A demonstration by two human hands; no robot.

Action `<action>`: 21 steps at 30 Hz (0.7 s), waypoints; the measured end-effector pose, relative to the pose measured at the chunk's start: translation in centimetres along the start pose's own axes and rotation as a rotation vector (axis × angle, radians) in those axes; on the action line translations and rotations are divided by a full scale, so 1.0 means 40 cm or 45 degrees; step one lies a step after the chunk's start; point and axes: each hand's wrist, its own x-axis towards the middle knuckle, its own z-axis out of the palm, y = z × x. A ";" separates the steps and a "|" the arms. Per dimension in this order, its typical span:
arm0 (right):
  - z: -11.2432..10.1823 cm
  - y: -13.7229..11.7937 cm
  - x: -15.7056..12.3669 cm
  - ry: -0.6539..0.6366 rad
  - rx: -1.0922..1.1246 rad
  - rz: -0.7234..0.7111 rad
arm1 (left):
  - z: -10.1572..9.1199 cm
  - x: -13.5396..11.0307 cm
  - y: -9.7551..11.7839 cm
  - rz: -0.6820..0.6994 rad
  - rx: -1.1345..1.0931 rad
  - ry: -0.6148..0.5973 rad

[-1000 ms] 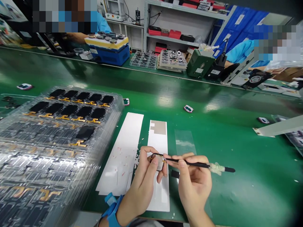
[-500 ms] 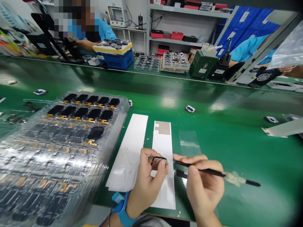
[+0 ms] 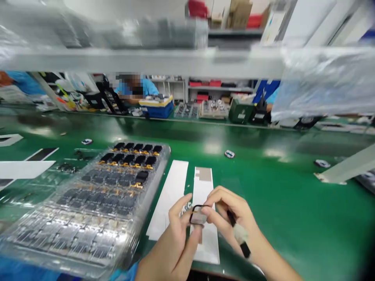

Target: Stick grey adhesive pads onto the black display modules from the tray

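Observation:
Between the fingertips of my left hand (image 3: 178, 238) is a small square watch screen (image 3: 198, 217) with a black rim and a pale, shiny face. My right hand (image 3: 234, 218) pinches its upper right corner with thumb and forefinger. Tucked in that same hand is a slim black tool, apparently tweezers (image 3: 240, 233), with pale tape wrapped round it; its tip is hidden. Below both hands lies a white strip (image 3: 205, 251) with a grey-brown patch (image 3: 204, 174) at its far end. A second white strip (image 3: 172, 187) lies left of it.
A stack of clear plastic trays (image 3: 164, 164) stands on the left, bearing rows of black screens (image 3: 129, 159) with orange flex cables. A small oval part (image 3: 229, 154) lies on the green bench (image 3: 278, 210). Overhead runs a white shelf beam (image 3: 146, 64); a post (image 3: 345, 166) stands right.
My right hand has moved left onto the screen's edge, and the tweezers have swung back into its palm. The screen has turned in my left hand. My view has tilted up.

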 end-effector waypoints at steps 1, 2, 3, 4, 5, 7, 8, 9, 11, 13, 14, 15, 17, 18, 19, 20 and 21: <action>-0.023 -0.025 0.036 0.001 -0.045 -0.012 | -0.025 -0.004 0.014 0.000 0.133 0.013; -0.051 -0.057 0.083 0.043 -0.098 -0.067 | -0.055 -0.004 0.029 0.015 0.300 0.019; -0.082 -0.095 0.142 0.120 -0.158 -0.140 | -0.089 0.001 0.044 0.024 0.488 -0.001; -0.114 -0.138 0.213 0.288 -0.224 -0.277 | -0.127 0.013 0.058 0.028 0.684 -0.035; -0.144 -0.184 0.293 0.472 -0.281 -0.429 | -0.167 0.031 0.070 0.014 0.855 -0.082; -0.195 -0.271 0.469 0.773 -0.431 -0.596 | -0.245 0.083 0.080 -0.042 1.098 -0.174; -0.214 -0.307 0.555 0.840 -0.543 -0.541 | -0.281 0.113 0.075 -0.122 1.194 -0.193; -0.228 -0.335 0.633 0.798 -0.666 -0.415 | -0.314 0.143 0.064 -0.217 1.280 -0.207; -0.248 -0.364 0.749 0.699 -0.726 -0.319 | -0.372 0.193 0.026 -0.411 1.442 -0.240; -0.258 -0.362 0.798 0.652 -0.753 -0.266 | -0.418 0.220 -0.021 -0.549 1.544 -0.247; -0.261 -0.354 0.798 0.644 -0.756 -0.256 | -0.436 0.226 -0.044 -0.589 1.571 -0.249; -0.262 -0.344 0.785 0.642 -0.752 -0.249 | -0.452 0.227 -0.063 -0.616 1.590 -0.256; -0.260 -0.319 0.731 0.639 -0.735 -0.259 | -0.472 0.224 -0.091 -0.646 1.623 -0.282; -0.258 -0.305 0.694 0.639 -0.726 -0.261 | -0.478 0.224 -0.100 -0.655 1.641 -0.296; -0.254 -0.290 0.654 0.637 -0.729 -0.282 | -0.481 0.226 -0.106 -0.659 1.662 -0.306; -0.249 -0.274 0.611 0.647 -0.746 -0.272 | -0.482 0.231 -0.110 -0.664 1.681 -0.313; -0.244 -0.254 0.566 0.659 -0.769 -0.247 | -0.482 0.237 -0.112 -0.670 1.703 -0.316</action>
